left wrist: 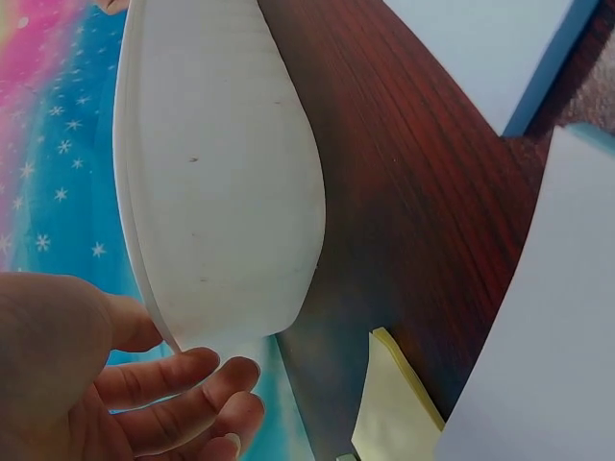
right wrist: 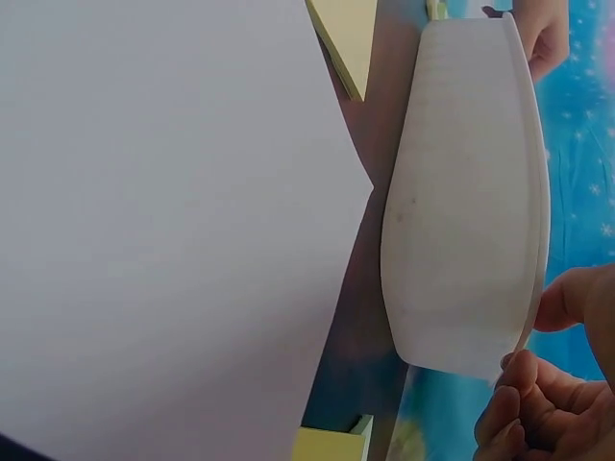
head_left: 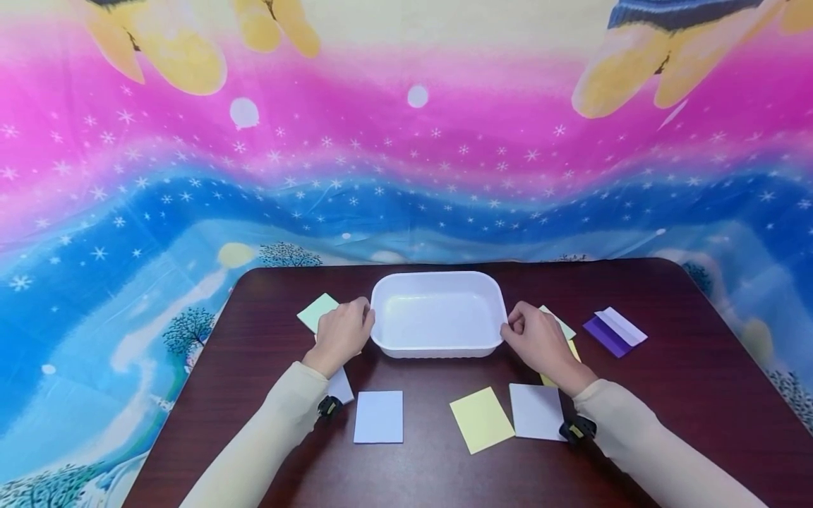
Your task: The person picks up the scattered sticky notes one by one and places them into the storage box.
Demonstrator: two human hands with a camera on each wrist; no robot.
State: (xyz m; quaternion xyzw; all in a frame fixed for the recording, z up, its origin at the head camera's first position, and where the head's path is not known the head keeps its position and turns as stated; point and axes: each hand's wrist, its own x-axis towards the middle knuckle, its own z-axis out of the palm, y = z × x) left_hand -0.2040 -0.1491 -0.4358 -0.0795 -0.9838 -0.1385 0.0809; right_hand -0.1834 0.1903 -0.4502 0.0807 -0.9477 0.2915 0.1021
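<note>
A white plastic basin [head_left: 438, 353] with rounded corners stands upright near the table's far edge, with nothing seen inside it. My left hand [head_left: 345, 330] pinches its left rim between thumb and fingers; in the left wrist view the thumb and fingertips [left wrist: 197, 363] meet at the rim. On the opposite side my right hand [head_left: 536, 335] pinches the right rim, and the right wrist view shows thumb and index finger [right wrist: 524, 365] at that edge. The basin's outer wall [right wrist: 461, 211] fills much of both wrist views.
Sticky-note pads lie around: a pale blue pad [head_left: 378, 418], a yellow pad [head_left: 483, 420], a whitish pad [head_left: 535, 410] by the right wrist, a green pad [head_left: 317, 310] by the left hand. A purple folded piece [head_left: 615, 331] lies at right. Forearms partly cover other pads.
</note>
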